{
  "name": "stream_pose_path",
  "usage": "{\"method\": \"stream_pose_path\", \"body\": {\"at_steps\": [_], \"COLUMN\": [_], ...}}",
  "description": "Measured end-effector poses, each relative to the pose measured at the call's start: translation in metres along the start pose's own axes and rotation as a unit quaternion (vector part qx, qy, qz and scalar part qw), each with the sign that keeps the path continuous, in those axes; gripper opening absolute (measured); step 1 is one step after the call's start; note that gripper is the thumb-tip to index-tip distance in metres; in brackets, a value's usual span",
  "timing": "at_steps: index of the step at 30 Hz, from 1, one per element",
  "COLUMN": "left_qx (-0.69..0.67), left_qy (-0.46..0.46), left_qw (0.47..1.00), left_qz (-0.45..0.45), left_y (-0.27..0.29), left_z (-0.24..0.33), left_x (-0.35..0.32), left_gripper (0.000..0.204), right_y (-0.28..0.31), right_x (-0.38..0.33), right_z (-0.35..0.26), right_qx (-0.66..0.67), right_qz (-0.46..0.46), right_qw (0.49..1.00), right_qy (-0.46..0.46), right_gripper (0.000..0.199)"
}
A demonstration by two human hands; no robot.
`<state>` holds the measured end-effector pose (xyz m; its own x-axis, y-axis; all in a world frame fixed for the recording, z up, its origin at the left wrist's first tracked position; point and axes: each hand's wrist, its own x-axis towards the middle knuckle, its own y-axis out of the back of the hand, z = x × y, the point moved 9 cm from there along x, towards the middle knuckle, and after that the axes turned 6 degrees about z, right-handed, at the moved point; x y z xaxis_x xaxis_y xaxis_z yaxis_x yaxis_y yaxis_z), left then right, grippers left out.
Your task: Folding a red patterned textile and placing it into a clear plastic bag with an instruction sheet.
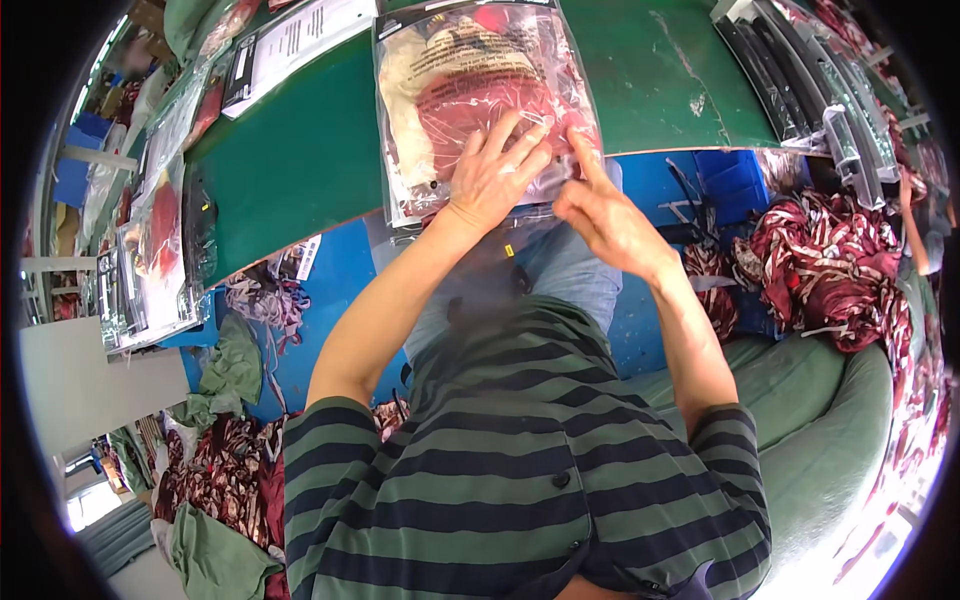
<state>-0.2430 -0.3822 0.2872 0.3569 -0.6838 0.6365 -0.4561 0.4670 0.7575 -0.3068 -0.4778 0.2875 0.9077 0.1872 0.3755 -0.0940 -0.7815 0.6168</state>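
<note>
A clear plastic bag (475, 85) with red and cream contents and printed text lies on the green table, its near end reaching past the front edge. Flat on the bag's lower middle rests my left hand (495, 170), fingers spread and pressing the film. My right hand (610, 225) is at the bag's right edge. Its index finger stretches along the film and the other fingers are partly curled, with nothing plainly gripped. Beneath the bag's near end, more clear plastic and dark packaging (505, 235) show over my lap.
On the green table (290, 190), more bagged packages (295, 50) lie at far left and a stack of dark packages (790, 75) at far right. Patterned red fabric (830, 265) is heaped at right beside a blue bin (733, 185). More cloth (215, 470) piles up at lower left.
</note>
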Motion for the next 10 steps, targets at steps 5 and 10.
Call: {"method": "stream_pose_path", "body": {"at_steps": [5,10], "left_qx": [-0.011,0.130], "left_qy": [0.007,0.097], "left_qw": [1.000,0.981], "left_qz": [-0.013,-0.104], "left_y": [0.030,0.037], "left_z": [-0.013,-0.059], "left_x": [-0.021,-0.068], "left_gripper": [0.041,0.060], "right_y": [-0.004,-0.009], "right_x": [-0.009,-0.011], "right_z": [0.017,0.018], "right_qx": [0.024,0.035], "right_qz": [-0.022,-0.044], "right_qw": [0.999,0.998], "right_qy": [-0.020,-0.037], "right_gripper": [0.008,0.006]}}
